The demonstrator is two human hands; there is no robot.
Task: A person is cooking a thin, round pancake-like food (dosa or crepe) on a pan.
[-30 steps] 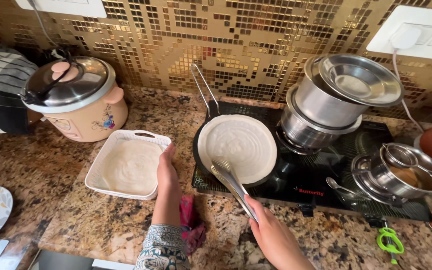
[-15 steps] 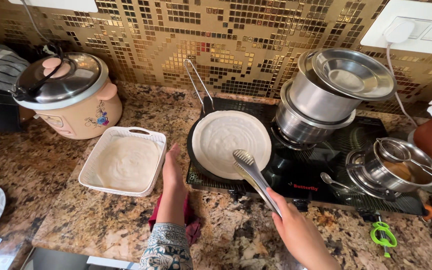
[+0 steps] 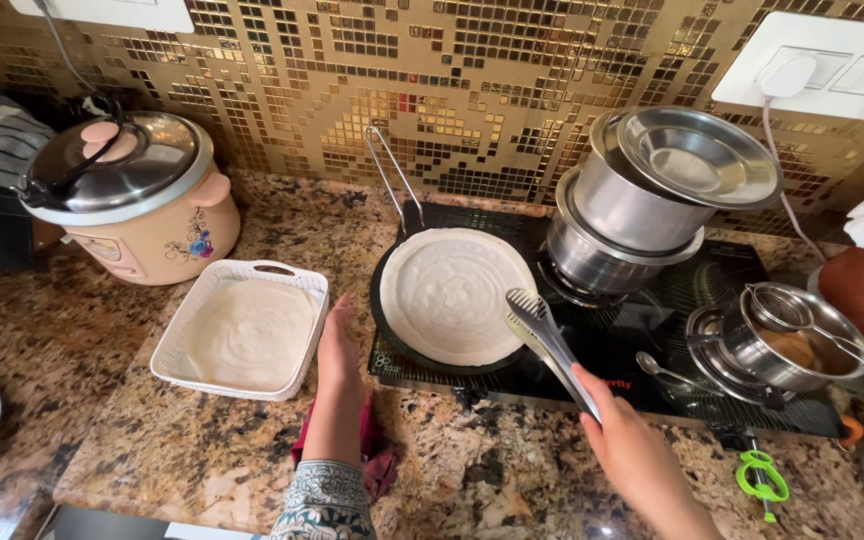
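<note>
Here the right hand (image 3: 624,442) has its grip clenched around the handle end of a pair of metal tongs (image 3: 549,345), whose two tips stand slightly parted at the right edge of the white batter round (image 3: 455,294); whether they touch it cannot be told. That round covers one flat black pan (image 3: 397,335) sitting on the left burner of the black stove (image 3: 652,330), its wire handle pointing toward the gold mosaic wall. The left hand (image 3: 337,352) lies flat and released on the counter (image 3: 182,450), fingers straight, between the pan and one white basket (image 3: 242,335) lined with a pale cloth; a red cloth (image 3: 377,455) shows beneath the wrist. Counted up: two stacked steel pots (image 3: 642,215) behind the tongs with one lid tilted on top, one small steel saucepan (image 3: 787,345) with a strainer across it on the right burner, one spoon (image 3: 664,370) on the stove top, one cream rice cooker (image 3: 132,200) at the left, and one green peeler (image 3: 762,478) near the counter edge.
</note>
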